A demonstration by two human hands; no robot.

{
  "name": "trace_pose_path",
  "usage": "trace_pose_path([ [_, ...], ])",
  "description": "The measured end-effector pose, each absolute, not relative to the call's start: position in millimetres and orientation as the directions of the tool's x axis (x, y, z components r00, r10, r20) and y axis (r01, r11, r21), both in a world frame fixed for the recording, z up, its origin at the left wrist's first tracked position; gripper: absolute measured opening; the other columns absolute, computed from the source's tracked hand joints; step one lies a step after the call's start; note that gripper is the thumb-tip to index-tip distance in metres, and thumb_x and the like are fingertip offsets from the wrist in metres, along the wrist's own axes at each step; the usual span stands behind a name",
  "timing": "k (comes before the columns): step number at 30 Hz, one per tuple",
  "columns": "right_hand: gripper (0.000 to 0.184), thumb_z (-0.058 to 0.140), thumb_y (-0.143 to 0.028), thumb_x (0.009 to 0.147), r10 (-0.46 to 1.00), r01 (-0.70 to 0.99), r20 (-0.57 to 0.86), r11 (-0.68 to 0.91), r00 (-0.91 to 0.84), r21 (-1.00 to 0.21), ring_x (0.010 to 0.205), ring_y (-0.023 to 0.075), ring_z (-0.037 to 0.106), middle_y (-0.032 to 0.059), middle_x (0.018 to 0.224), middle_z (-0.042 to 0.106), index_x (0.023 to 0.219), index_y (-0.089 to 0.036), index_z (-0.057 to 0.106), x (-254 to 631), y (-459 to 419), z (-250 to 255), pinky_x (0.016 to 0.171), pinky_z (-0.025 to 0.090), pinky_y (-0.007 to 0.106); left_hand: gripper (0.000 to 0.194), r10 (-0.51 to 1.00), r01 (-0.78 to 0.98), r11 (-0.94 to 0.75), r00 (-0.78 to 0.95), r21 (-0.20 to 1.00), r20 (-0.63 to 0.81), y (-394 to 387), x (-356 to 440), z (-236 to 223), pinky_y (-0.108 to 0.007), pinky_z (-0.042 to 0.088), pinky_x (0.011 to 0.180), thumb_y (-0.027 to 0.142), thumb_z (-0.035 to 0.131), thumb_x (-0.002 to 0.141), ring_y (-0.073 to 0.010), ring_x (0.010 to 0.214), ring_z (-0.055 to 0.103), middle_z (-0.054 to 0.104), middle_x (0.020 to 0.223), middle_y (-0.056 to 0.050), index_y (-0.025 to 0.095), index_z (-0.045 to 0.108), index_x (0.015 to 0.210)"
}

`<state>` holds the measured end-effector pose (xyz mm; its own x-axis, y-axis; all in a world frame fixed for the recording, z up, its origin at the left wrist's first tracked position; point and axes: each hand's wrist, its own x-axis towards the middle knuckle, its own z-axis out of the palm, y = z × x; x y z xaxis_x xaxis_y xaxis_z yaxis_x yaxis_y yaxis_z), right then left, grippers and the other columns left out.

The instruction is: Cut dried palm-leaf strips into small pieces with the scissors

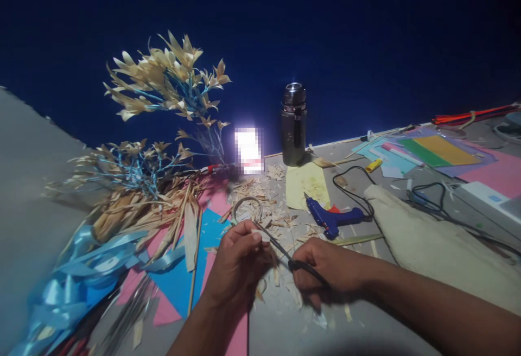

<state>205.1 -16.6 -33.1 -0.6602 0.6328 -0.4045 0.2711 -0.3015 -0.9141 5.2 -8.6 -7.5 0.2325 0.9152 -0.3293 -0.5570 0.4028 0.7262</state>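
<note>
In the head view, my left hand (238,258) pinches a small pale strip (260,235), which looks like dried husk, between thumb and fingertips. My right hand (315,269) is closed around a pair of dark scissors (280,248). Their blades point up and left and reach the strip; whether they are apart I cannot tell. Pale scraps (264,196) lie scattered under and beyond both hands. Just behind the left fingers sits a roll of tape (247,209). Farther back and right of my hands, a blue glue gun (334,216) lies near a yellow paper (299,188).
A dark flask (293,128) stands at the back beside a bright blurred light (248,150). Pale husk flowers (171,79) rise at left above blue ribbon (89,274). A cream cloth (439,247) and black cord (350,170) lie right, with coloured sheets (443,150) behind.
</note>
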Motion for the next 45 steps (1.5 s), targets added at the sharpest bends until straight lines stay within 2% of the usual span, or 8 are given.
trace_pose_path([
  [5, 0.035, 0.069, -0.039, 0.08, 0.645, 0.212, -0.402, -0.353, -0.65, -0.911, 0.038, 0.0046, 0.041, -0.0022, 0.051, 0.057, 0.058, -0.013, 0.06, 203.2, -17.7, -36.0, 0.036, 0.026, 0.016, 0.02, 0.915, -0.541, 0.403, 0.233, 0.738, -0.33, -9.2, 4.5, -8.9, -0.022, 0.043, 0.053, 0.017, 0.076, 0.071, -0.0094, 0.05, 0.051, 0.057, 0.056, 0.003, 0.017, 0.056, 0.069],
  [14, 0.039, 0.063, -0.043, 0.087, 0.652, 0.214, -0.326, -0.248, -0.684, -0.945, 0.041, 0.0052, 0.041, -0.0012, 0.054, 0.058, 0.062, -0.014, 0.06, 201.6, -19.0, -32.2, 0.037, 0.027, 0.016, 0.022, 0.919, -0.562, 0.388, 0.176, 0.73, -0.353, -7.5, 6.7, -12.1, -0.019, 0.048, 0.056, 0.015, 0.081, 0.068, -0.009, 0.055, 0.057, 0.062, 0.061, 0.001, 0.017, 0.06, 0.073],
  [25, 0.041, 0.073, -0.05, 0.078, 0.735, 0.012, -0.342, -0.414, -0.585, -0.91, 0.041, 0.0055, 0.043, -0.0012, 0.055, 0.059, 0.064, -0.015, 0.056, 197.4, -14.9, -25.2, 0.038, 0.028, 0.017, 0.029, 0.909, -0.509, 0.395, 0.097, 0.764, -0.406, -0.8, 4.4, -4.7, -0.019, 0.044, 0.053, 0.019, 0.086, 0.062, -0.0099, 0.054, 0.057, 0.064, 0.063, 0.0, 0.017, 0.06, 0.074],
  [30, 0.03, 0.065, -0.041, 0.084, 0.758, -0.026, -0.331, -0.416, -0.562, -0.909, 0.039, 0.0057, 0.041, -0.002, 0.056, 0.059, 0.069, -0.015, 0.059, 200.8, -14.4, -27.5, 0.036, 0.026, 0.017, 0.024, 0.97, -0.084, 0.235, 0.081, 0.968, -0.228, 32.6, -12.3, 24.3, -0.022, 0.043, 0.054, 0.033, 0.081, 0.069, -0.0115, 0.057, 0.057, 0.067, 0.067, -0.003, 0.016, 0.066, 0.072],
  [33, 0.029, 0.067, -0.04, 0.084, 0.793, -0.083, -0.277, -0.379, -0.543, -0.922, 0.042, 0.0057, 0.04, -0.0029, 0.055, 0.056, 0.073, -0.015, 0.061, 204.2, -12.6, -32.6, 0.039, 0.024, 0.017, 0.022, 0.98, 0.264, 0.05, 0.173, 0.963, -0.098, 77.2, -9.3, 29.2, -0.021, 0.038, 0.05, 0.033, 0.071, 0.076, -0.01, 0.053, 0.051, 0.063, 0.062, -0.001, 0.015, 0.066, 0.065],
  [37, 0.041, 0.071, -0.049, 0.081, 0.833, -0.121, -0.197, -0.299, -0.517, -0.947, 0.045, 0.0055, 0.037, -0.002, 0.055, 0.053, 0.067, -0.013, 0.06, 209.0, -8.6, -28.1, 0.041, 0.022, 0.019, 0.02, 0.978, 0.406, 0.082, 0.145, 0.91, -0.153, 145.7, 18.3, 10.1, -0.024, 0.044, 0.051, 0.029, 0.071, 0.082, -0.0127, 0.058, 0.057, 0.064, 0.069, -0.002, 0.012, 0.067, 0.072],
  [41, 0.048, 0.072, -0.057, 0.079, 0.863, -0.182, -0.173, -0.288, -0.475, -0.94, 0.045, 0.0059, 0.035, -0.0018, 0.054, 0.053, 0.065, -0.014, 0.058, 213.4, -4.5, -19.0, 0.041, 0.022, 0.019, 0.032, 0.972, 0.527, 0.107, 0.123, 0.843, -0.2, 189.7, 44.2, -12.0, -0.041, 0.058, 0.079, 0.034, 0.063, 0.093, -0.0218, 0.096, 0.067, 0.066, 0.119, -0.009, 0.016, 0.063, 0.12],
  [45, 0.049, 0.069, -0.062, 0.079, 0.89, -0.249, -0.174, -0.298, -0.421, -0.921, 0.044, 0.0067, 0.033, -0.0018, 0.056, 0.053, 0.068, -0.015, 0.058, 215.8, -1.4, -15.1, 0.04, 0.023, 0.02, 0.033, 0.978, 0.603, 0.058, 0.125, 0.796, -0.166, 200.1, 41.0, -8.7, -0.041, 0.058, 0.08, 0.034, 0.064, 0.092, -0.0231, 0.098, 0.066, 0.065, 0.121, -0.009, 0.016, 0.063, 0.12],
])
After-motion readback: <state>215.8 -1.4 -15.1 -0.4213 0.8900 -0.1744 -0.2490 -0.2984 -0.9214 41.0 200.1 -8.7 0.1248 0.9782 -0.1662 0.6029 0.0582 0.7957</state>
